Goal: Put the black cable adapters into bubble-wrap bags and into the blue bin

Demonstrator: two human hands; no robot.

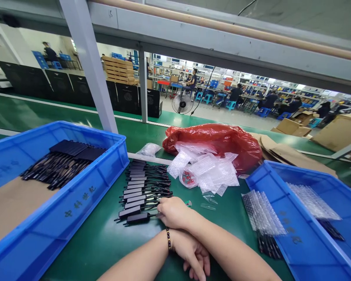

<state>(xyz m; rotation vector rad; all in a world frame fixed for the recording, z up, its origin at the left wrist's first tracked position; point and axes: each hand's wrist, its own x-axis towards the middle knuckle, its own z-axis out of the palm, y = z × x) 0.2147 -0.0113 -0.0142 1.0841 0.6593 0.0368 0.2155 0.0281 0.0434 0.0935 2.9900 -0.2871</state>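
My forearms cross over the green bench. My right hand (175,212) reaches over to the left, fingers closed on the cable end of the nearest black rectangular module (137,219). Beneath it lies my left hand (191,251), a beaded bracelet (169,239) on its wrist; its fingers hang loosely bent and apart, with nothing visible in them. A row of similar black modules (134,192) with cables pointing right runs away from me. Just past my right hand shows a small green-tipped object (188,203), partly hidden.
On the left, a blue bin (84,195) holds black cabled parts (67,156). Another blue bin (280,210) stands right, bubble-wrapped parts (263,214) leaning on it. Bubble bags (213,169) spill from a red plastic bag (222,140). A metal post (89,66) rises ahead.
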